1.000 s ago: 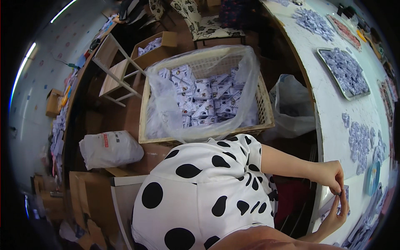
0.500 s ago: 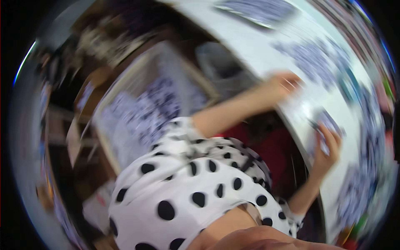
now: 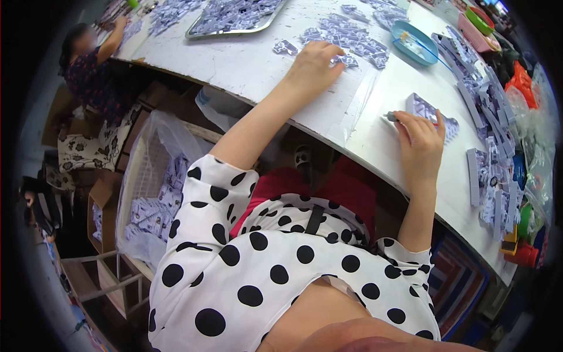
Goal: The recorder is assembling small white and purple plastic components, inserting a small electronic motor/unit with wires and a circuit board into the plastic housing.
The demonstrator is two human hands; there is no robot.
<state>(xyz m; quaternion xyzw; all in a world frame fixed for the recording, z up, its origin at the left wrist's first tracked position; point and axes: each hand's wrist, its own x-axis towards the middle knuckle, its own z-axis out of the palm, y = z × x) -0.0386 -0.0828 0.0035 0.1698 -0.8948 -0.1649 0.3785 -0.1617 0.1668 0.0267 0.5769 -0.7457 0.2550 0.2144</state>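
Left hand (image 3: pixel 316 67) over the near edge of a scattered pile of small lilac packs (image 3: pixel 337 32) on the white counter (image 3: pixel 316 114); thumb and fingers apart, one pack (image 3: pixel 349 60) at the fingertips. Can't tell if its grip has closed on that one, too small here. Right hand (image 3: pixel 419 141) farther right, over the counter; its grip is closed on a small grey object (image 3: pixel 391 117), tip pointing left. Printed lilac block (image 3: pixel 423 107) just beyond its fingers. Round blue dish (image 3: pixel 414 47) on the counter beyond and between the hands, blue stick across its rim. Metal tray (image 3: pixel 234 30) heaped with packs, far left. Long pale boxes (image 3: pixel 495 188) piled along the right. Below the counter, left: plastic-lined crate (image 3: pixel 136 149) holding more packs. Co-worker (image 3: pixel 88 70) at the counter's far left end.
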